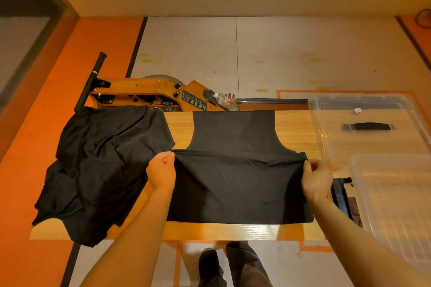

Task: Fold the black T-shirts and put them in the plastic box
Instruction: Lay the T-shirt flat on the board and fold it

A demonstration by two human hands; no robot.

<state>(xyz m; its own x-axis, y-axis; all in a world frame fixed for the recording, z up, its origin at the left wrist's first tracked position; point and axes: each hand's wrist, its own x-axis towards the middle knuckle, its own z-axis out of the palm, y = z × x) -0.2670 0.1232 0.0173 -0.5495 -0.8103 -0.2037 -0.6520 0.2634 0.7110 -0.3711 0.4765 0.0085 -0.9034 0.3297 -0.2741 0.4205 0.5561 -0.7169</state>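
Here both grips clench fabric: left hand (161,171) and right hand (315,178) pinch the black T-shirt (235,170) at opposite ends of its fold line on the counter (293,128), keeping the crease taut and straight.

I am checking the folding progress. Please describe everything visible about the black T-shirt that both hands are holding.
The black T-shirt lies in the middle of the wooden table. It looks like soft, thin, plain cloth with light wrinkles. Its far part lies flat and reaches the table's back edge; the near part spreads wide toward the front edge. A ridge of cloth runs across it between the hands. The left hand pinches the ridge's left end, the right hand its right end. It lies apart from the crumpled pile.
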